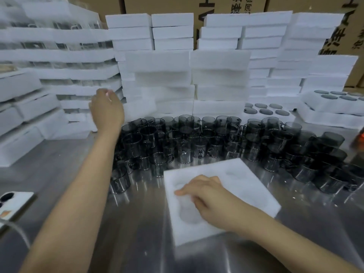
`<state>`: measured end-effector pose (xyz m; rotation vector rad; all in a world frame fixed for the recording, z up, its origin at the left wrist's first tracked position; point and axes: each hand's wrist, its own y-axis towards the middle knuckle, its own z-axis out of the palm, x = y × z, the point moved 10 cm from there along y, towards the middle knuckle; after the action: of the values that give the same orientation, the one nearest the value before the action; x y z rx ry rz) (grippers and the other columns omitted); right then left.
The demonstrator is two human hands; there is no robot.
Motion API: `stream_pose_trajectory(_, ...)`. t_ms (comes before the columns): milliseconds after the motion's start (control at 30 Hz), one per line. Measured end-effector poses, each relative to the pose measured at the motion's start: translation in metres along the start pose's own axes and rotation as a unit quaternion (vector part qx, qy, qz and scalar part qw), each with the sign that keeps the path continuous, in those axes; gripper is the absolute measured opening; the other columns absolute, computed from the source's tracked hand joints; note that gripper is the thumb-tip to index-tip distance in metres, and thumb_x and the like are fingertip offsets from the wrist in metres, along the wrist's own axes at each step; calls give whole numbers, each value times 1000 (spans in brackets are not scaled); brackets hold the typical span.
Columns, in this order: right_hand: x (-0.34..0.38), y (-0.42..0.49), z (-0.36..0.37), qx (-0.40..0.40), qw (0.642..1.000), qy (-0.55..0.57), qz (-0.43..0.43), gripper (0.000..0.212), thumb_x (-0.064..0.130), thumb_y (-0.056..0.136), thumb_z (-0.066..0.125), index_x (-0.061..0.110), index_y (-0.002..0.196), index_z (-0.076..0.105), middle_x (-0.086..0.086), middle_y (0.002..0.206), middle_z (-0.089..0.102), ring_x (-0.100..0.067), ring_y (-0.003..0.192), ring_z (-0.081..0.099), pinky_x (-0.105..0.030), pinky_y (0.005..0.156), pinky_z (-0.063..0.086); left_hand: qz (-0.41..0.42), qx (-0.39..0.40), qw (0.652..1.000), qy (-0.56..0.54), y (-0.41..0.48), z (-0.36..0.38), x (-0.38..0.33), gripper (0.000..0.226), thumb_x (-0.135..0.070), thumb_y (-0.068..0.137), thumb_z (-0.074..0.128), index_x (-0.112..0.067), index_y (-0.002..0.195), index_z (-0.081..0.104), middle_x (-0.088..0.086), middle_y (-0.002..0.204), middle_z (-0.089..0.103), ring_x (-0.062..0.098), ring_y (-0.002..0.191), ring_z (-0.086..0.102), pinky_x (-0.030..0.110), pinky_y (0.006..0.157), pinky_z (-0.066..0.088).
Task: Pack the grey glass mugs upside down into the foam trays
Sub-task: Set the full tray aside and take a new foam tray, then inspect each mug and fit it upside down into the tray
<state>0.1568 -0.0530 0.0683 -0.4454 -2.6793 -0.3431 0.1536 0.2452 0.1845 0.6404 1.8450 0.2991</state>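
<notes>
Packing workshop: stacked foam trays, cartons

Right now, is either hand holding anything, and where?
Nothing is gripped. The right hand rests on the white foam tray; the left hand seems empty.

Steel table in front of me, shiny, with reflections and a few white specks on the right side. White phone lies camera side up at my near left, partly cut off by the frame edge. Grey cable curves just below it. Brown cardboard boxes with black print line the back. Blurred orange thing at the right edge, can't identify it.
</notes>
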Motion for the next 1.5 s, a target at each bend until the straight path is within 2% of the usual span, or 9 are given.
stream_pose_trajectory(233, 4, 23, -3, -62, 995, 67, 36, 38, 1, 92, 48, 18, 121, 65, 5, 120, 66, -4, 114, 52, -23, 98, 37, 347, 45, 922, -166, -177, -9, -70, 25, -5, 89, 42, -7, 95, 66, 0, 87, 64, 9, 84, 55, 13, 74, 38)
stream_pose_trajectory(467, -90, 1, -42, -261, 697, 649, 160, 24, -6, 89, 47, 5, 92, 67, -9, 84, 74, -20, 84, 72, -25, 70, 56, -45, 157, 886, -434, -184, 37, 7, 35, 10, 87, 37, -7, 73, 63, -5, 46, 49, 5, 43, 39, 15, 43, 30)
stream_pose_trajectory(600, -132, -43, -112, -435, 841, 273, 171, 36, -5, 86, 45, 19, 74, 68, 0, 73, 70, -11, 70, 66, -20, 67, 51, 63, 181, 909, -370, -189, 34, -3, 29, -2, 84, 40, -12, 73, 64, -9, 51, 53, 4, 46, 41, 14, 46, 32)
stream_pose_trajectory(733, -172, -66, -119, -440, 859, 156, 210, 33, 0, 92, 44, 17, 83, 71, -1, 70, 65, 0, 56, 55, -15, 57, 43, 171, 118, 955, -213, -191, 17, -17, 27, -13, 84, 42, -22, 73, 64, -10, 42, 43, 9, 40, 31, 23, 43, 22)
stream_pose_trajectory(967, -174, -34, -71, -234, 956, -83, 153, 27, 30, 93, 61, 30, 120, 66, 11, 111, 60, -9, 93, 58, -32, 92, 46, 167, 258, 951, 30, -191, 47, -4, 22, -21, 90, 46, -27, 84, 67, -5, 69, 61, 9, 55, 46, 27, 57, 38)
stream_pose_trajectory(1033, -176, -29, -63, -193, 963, -99, 156, 27, 59, 78, 67, 39, 96, 70, 11, 92, 61, -10, 83, 57, -36, 88, 46, 166, 301, 939, 15, -197, 54, -4, 19, -19, 93, 47, -27, 94, 64, -6, 92, 56, 4, 62, 46, 27, 60, 38)
stream_pose_trajectory(1133, -172, -30, -75, -252, 954, -78, 141, 18, 43, 82, 69, 31, 70, 64, 12, 75, 53, -6, 67, 50, -32, 77, 42, 165, 370, 914, -19, -206, 66, -3, 28, -11, 92, 47, -30, 110, 59, -10, 106, 44, -6, 64, 47, 12, 56, 33)
stream_pose_trajectory(1233, -165, -36, -85, -296, 945, -47, 127, 24, 2, 91, 60, 20, 102, 71, 4, 91, 53, -5, 74, 49, -15, 76, 41, 126, 385, 912, -63, -202, 67, 0, 36, -3, 90, 47, -32, 108, 59, -13, 106, 44, -5, 63, 44, 7, 56, 36)
stream_pose_trajectory(1500, -132, -50, -129, -410, 909, -10, 79, 19, -1, 91, 59, 11, 104, 68, 4, 95, 58, 0, 73, 61, -17, 78, 50, 43, 360, 924, -124, -197, 64, 9, 39, 0, 83, 47, -35, 91, 65, -9, 101, 57, -8, 63, 51, 7, 54, 36)
